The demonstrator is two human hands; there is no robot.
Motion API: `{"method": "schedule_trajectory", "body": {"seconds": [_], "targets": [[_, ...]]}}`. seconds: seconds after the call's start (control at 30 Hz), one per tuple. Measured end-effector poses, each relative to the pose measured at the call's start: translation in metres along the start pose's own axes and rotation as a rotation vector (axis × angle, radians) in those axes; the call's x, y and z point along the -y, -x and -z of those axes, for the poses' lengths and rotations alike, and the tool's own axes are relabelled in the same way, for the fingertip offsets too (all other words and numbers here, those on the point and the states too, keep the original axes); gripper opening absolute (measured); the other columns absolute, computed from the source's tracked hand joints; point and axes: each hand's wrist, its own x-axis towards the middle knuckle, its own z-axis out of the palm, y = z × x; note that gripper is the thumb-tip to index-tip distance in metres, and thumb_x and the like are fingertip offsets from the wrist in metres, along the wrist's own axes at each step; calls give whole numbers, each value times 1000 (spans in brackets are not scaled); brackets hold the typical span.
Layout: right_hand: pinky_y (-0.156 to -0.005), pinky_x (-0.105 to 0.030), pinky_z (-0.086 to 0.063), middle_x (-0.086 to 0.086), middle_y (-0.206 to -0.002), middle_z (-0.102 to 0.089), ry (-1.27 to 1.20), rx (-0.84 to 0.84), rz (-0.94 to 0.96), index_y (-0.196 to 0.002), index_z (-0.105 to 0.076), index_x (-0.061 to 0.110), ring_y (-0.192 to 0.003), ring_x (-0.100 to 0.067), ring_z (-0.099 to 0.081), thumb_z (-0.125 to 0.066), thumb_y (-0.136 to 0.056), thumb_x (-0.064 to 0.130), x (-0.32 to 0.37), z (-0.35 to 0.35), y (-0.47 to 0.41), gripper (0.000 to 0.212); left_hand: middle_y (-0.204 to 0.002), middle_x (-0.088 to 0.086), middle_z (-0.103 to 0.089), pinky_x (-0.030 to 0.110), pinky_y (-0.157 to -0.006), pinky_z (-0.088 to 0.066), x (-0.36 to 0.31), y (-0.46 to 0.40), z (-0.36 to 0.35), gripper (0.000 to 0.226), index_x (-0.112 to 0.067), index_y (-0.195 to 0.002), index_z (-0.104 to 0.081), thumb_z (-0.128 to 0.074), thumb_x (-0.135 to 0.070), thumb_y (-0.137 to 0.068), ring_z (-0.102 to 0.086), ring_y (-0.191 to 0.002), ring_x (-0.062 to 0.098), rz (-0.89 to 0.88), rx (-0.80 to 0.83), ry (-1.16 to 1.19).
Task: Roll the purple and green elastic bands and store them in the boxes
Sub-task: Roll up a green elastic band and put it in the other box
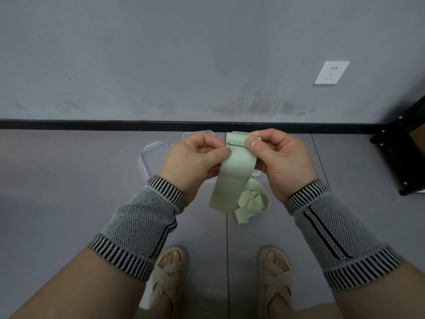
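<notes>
head view, looking down at floor and wall. left hand (195, 157) raised in front, fingers curled, thumb pressed on left edge of green band (232, 178) near its top. right hand (280, 160) beside it, thumb and fingers pinching top end of same band, where a short bit is folded over. band hanging down flat between both hands, lower part looping and bunching into loose folds below right wrist — whether the tail touches the floor, cannot tell. both forearms in grey knit wrist sleeves (142, 217) with black-and-white striped cuffs.

behind hands, on grey floor (57, 180): clear plastic box (153, 157) with bluish rim, partly hidden by left hand, just beside the baseboard side. second clear box (197, 134) peeking above left hand's knuckles, mostly covered. more clear plastic edges under and behind the band and right hand — too hidden to say if box or lid. purple band not made out anywhere.

black baseboard (92, 124) along bottom of grey wall (161, 54), scuffed low down. white wall socket (331, 72) upper right. black metal shelf frame (400, 153) at right edge, foot on floor. two feet in beige woven sandals (169, 270) at bottom, well apart, straddling a floor seam.
</notes>
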Motion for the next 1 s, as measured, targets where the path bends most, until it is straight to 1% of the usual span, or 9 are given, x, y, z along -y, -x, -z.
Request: {"method": "schedule_trajectory", "body": {"seconds": [0.1,0.23,0.37,0.47,0.6,0.73,0.83,0.93,1.0], "targets": [[-62,-33,-55,-16,-84,-70,59,6,38,-85,-66,12,-73,-24,-68,-64,-84,2,0,1,1,10,-70,8,-64,32,-65,-56,0,-1,-1,14,-9,-78,-55,-62,3,-82,-64,-65,18,4,0,44],[-75,-46,-57,-32,-96,-64,134,7,91,-87,-68,14,-85,-41,-65,-66,-83,0,-1,1,1,15,-76,10,-68,32,-66,-58,1,-2,1,17,-6,-98,-58,-61,2,-84,-68,-69,20,10,5,90],[-76,-45,-58,-27,-94,-67,148,28,108,-87,-68,15,-84,-35,-67,-65,-82,-4,1,0,3,20,-92,17,-68,29,-67,-57,0,-2,3,25,1,-110,-62,-58,2,-85,-68,-77,21,14,40,96],[-77,-44,-58,-24,-93,-68,155,34,106,-86,-68,15,-81,-29,-66,-66,-81,-5,1,-1,3,21,-91,18,-67,28,-67,-57,-2,0,2,21,1,-106,-63,-59,0,-85,-67,-75,21,17,24,116],[-79,-44,-57,-14,-90,-69,166,60,110,-86,-68,17,-81,-23,-66,-66,-80,-6,1,-2,3,24,-81,11,-66,26,-62,-56,-2,0,2,8,-7,-92,-61,-62,-8,-85,-65,-68,18,23,-1,132],[-81,-38,-57,-10,-91,-70,157,85,82,-89,-68,17,-83,-20,-66,-65,-80,-7,0,-1,3,26,-77,10,-67,27,-64,-57,-1,-2,5,9,-6,-93,-61,-61,-2,-85,-66,-64,15,-7,-4,97],[-79,-35,-57,-7,-87,-69,105,89,16,-97,-68,15,-82,-18,-67,-64,-83,-1,0,0,1,21,-70,5,-69,31,-70,-57,-1,-1,7,12,-8,-90,-62,-59,2,-85,-66,-68,17,-45,8,63],[-71,-31,-58,-11,-87,-70,141,75,-17,-94,-69,13,-78,-17,-69,-64,-85,5,1,1,2,13,-71,6,-70,31,-70,-57,0,-1,6,16,-8,-89,-61,-58,7,-84,-67,-69,18,-59,23,67],[-70,-34,-58,-14,-86,-71,186,65,-4,-88,-69,15,-77,-21,-69,-66,-85,5,1,2,2,10,-74,8,-68,33,-70,-57,1,-1,5,18,-8,-89,-61,-58,8,-84,-66,-70,20,-61,31,53]]}}
